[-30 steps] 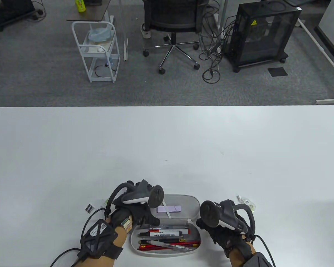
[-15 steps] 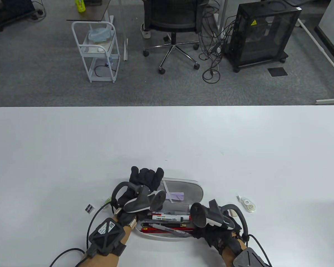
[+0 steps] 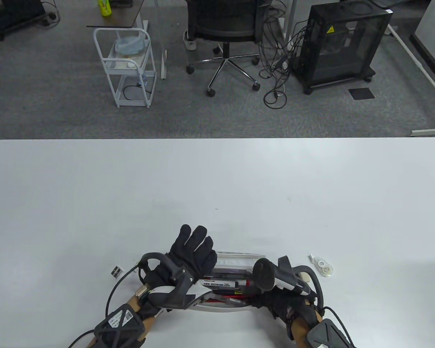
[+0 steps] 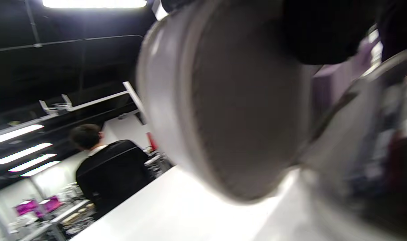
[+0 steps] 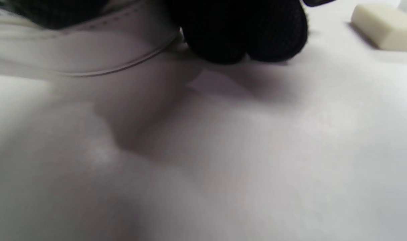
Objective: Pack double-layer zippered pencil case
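Observation:
The white pencil case (image 3: 235,256) lies near the table's front edge, its lid half lowered over the markers and pens (image 3: 224,282) in the bottom tray. My left hand (image 3: 194,248) lies flat on the lid's left part, fingers straight. The lid's grey inside (image 4: 243,100) fills the left wrist view, blurred, under my left fingers (image 4: 324,30). My right hand (image 3: 275,302) sits at the case's right end, mostly hidden by its tracker. The right wrist view shows my right fingers (image 5: 243,33) curled down against the case's white rim (image 5: 89,43).
A cream eraser (image 3: 304,277) (image 5: 386,26) and a correction tape (image 3: 324,266) lie just right of the case. A small sharpener (image 3: 117,271) lies to its left. A seated person (image 4: 113,174) shows far off in the left wrist view.
The lid was lying open flat a second ago; my left hand has swung it up and over towards me. The right hand has stayed at the case's right end, shifting slightly left.

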{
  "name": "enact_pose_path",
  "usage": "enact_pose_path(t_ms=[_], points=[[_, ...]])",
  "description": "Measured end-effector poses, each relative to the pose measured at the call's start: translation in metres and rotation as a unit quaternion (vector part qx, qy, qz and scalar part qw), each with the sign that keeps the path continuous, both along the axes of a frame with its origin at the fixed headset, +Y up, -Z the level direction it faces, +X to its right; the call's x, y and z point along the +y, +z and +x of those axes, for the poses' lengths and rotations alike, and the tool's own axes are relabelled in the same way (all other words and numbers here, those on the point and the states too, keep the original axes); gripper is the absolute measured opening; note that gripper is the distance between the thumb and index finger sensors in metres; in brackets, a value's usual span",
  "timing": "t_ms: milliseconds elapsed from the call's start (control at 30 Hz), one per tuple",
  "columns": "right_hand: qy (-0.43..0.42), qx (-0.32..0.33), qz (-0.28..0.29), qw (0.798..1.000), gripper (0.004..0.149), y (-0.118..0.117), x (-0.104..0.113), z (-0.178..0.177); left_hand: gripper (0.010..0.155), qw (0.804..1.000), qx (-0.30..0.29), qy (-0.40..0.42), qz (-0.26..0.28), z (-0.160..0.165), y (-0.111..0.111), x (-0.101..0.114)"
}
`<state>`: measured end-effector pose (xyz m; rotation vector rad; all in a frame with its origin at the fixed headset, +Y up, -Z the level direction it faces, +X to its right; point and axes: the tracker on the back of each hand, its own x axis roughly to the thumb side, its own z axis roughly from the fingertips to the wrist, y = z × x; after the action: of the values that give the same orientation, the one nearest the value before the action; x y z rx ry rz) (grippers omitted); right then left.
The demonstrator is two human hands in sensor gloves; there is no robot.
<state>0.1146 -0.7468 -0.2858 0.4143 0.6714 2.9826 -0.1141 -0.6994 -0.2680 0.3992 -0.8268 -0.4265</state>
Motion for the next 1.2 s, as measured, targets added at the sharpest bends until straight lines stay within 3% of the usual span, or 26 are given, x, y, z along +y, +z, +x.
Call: enact_pose_path(t_ms=[167,267,367,433,500,600,667,733,800,867,900,1000,1033,1100,1200], points=[[-0.059,-0.012,-0.046,0.997,0.077,-0.002,0.002,0.019,0.054,0.998,-0.032,-0.036,-0.031,0.001,0.027,-0.011],[-0.064,-0.034,-0.04,0.997,0.063,-0.004,0.0,0.024,0.052,0.993,-0.051,-0.036,-0.1,0.006,0.032,-0.017],[-0.046,-0.021,-0.016,0.999,0.058,-0.006,-0.001,0.02,0.05,0.994,-0.041,-0.032,-0.095,0.012,0.031,-0.017],[-0.036,-0.019,-0.007,0.999,0.058,-0.005,-0.001,0.017,0.057,0.995,-0.012,-0.006,-0.094,0.013,0.029,-0.011],[-0.035,-0.02,-0.004,0.999,0.057,-0.005,-0.001,0.017,0.069,0.992,0.0,0.071,-0.106,0.01,0.027,-0.006],[-0.043,-0.022,-0.007,0.999,0.057,-0.006,-0.001,0.018,0.093,0.982,0.025,0.131,-0.137,0.006,0.019,-0.002],[-0.045,-0.023,-0.008,0.999,0.056,-0.007,-0.002,0.019,0.108,0.978,0.056,0.12,-0.158,0.007,0.011,-0.004],[-0.045,-0.023,-0.006,0.999,0.057,-0.006,-0.002,0.018,0.118,0.967,0.1,0.095,-0.215,0.012,0.002,-0.011],[-0.043,-0.024,-0.004,0.999,0.057,-0.006,-0.002,0.018,0.12,0.942,0.144,0.038,-0.299,0.017,-0.007,-0.026],[-0.041,-0.021,-0.003,0.999,0.057,-0.006,-0.002,0.018,0.123,0.925,0.177,-0.026,-0.334,0.019,-0.013,-0.04],[-0.04,-0.018,-0.001,0.999,0.057,-0.006,-0.002,0.017,0.123,0.925,0.181,-0.041,-0.332,0.019,-0.014,-0.046],[-0.03,-0.005,0.013,0.999,0.057,-0.006,-0.002,0.014,0.114,0.97,0.142,0.011,-0.197,0.021,-0.01,-0.045],[-0.024,0.004,0.026,0.999,0.057,-0.006,-0.002,0.013,0.112,0.977,0.108,0.003,-0.182,0.021,-0.01,-0.047],[-0.015,0.008,0.059,0.998,0.06,-0.005,-0.001,0.011,0.109,0.98,0.08,0.005,-0.181,0.015,-0.01,-0.047],[-0.018,0.048,0.138,0.989,0.064,-0.003,-0.002,0.003,0.108,0.981,-0.006,0.011,-0.194,0.003,-0.011,-0.048]])
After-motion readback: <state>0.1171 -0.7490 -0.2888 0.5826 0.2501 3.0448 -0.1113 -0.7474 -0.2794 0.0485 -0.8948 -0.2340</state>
